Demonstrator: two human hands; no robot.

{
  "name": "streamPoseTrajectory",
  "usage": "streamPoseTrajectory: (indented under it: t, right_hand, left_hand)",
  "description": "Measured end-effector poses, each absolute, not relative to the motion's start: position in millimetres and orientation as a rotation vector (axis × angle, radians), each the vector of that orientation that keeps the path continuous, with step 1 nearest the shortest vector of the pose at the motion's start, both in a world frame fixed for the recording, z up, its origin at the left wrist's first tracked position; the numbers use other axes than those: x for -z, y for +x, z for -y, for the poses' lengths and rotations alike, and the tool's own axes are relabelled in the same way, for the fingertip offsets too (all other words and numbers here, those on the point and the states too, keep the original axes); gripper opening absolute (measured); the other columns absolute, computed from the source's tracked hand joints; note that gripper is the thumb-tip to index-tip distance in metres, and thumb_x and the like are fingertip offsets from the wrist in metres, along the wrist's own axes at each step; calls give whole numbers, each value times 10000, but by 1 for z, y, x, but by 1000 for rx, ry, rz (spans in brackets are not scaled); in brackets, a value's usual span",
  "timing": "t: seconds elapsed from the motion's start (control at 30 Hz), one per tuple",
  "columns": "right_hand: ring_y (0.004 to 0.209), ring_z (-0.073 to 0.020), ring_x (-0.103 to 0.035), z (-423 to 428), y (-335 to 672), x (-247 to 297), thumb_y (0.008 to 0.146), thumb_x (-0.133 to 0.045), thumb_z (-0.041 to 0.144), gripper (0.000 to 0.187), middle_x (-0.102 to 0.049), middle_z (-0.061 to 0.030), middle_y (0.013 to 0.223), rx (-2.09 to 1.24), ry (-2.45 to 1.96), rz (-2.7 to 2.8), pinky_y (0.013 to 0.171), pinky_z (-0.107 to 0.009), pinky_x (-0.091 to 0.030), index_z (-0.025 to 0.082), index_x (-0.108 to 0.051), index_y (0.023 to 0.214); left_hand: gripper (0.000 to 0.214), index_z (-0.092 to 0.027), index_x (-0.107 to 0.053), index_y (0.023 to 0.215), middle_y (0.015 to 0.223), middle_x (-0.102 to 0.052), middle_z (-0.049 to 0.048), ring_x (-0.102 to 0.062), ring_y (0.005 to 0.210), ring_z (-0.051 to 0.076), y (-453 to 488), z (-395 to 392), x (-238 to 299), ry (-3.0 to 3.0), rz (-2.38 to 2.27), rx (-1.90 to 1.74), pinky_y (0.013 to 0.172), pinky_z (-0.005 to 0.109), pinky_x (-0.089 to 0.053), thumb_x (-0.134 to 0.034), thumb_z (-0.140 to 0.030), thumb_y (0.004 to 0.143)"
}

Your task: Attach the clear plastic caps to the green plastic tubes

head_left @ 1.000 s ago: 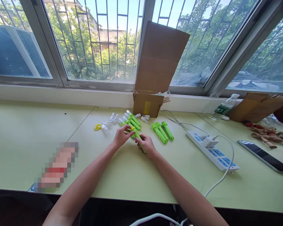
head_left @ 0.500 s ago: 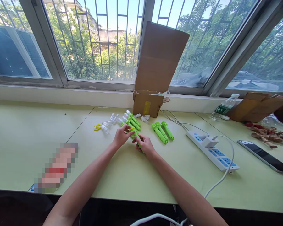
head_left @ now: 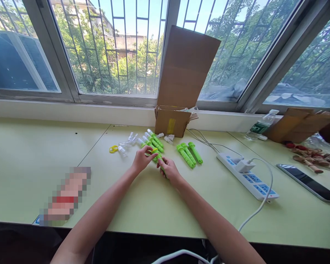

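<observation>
Between my hands is a bright green plastic tube (head_left: 160, 160) with a yellow ring (head_left: 154, 150) at its upper end. My right hand (head_left: 168, 168) is wrapped round the tube's lower part. At the ringed end, my left hand (head_left: 143, 158) pinches with thumb and fingertips, at the yellow ring as far as I can see. Just beyond lie several green tubes with clear caps (head_left: 153, 139). Loose clear caps (head_left: 122, 151) and yellow rings (head_left: 113, 149) rest to the left. Green tubes without clear caps (head_left: 186, 155) lie right of my right hand.
An open cardboard box (head_left: 172, 121) stands against the window sill, small whitish pieces (head_left: 168, 139) before it. Rightward are a power strip (head_left: 247, 176) with a plugged-in charger and cable, a phone (head_left: 309, 182), a water bottle (head_left: 261, 126) and wooden pieces (head_left: 308, 161). A blurred patch (head_left: 66, 198) is at left.
My right hand has shifted its fingers slightly on the green tube, and the tube has turned or tilted a little. My left hand stays at the ringed end. Everything else is unmoved.
</observation>
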State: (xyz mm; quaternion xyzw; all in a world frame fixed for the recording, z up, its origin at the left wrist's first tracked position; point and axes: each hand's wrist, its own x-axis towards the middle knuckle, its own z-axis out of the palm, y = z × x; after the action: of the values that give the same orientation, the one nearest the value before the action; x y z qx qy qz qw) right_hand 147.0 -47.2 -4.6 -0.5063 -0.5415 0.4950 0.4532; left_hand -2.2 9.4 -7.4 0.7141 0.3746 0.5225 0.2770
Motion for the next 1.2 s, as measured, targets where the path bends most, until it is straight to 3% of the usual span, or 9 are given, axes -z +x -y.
streamPoseTrajectory:
  t: [0.93,1.2]
  right_hand:
    - [316,-32,-351,46,152,2,693,-584,543,378,-544,32,573,-1352,-1123,1240,285,-179,-236,173,-510,720]
    - [308,-37,-325,49,152,1,659,-643,490,490,-511,87,538,-1353,-1146,1188,283,-162,-212,198,-452,1003]
  left_hand:
    - [331,-165,-553,866,848,-625,40,-644,751,150,-2,-7,4,1906,-979,-1386,589,262,-566,-649,-441,712]
    - [337,-171,-554,857,834,-626,35,-643,746,152,-1,-6,3,1903,-974,-1389,589,263,-562,-650,-456,705]
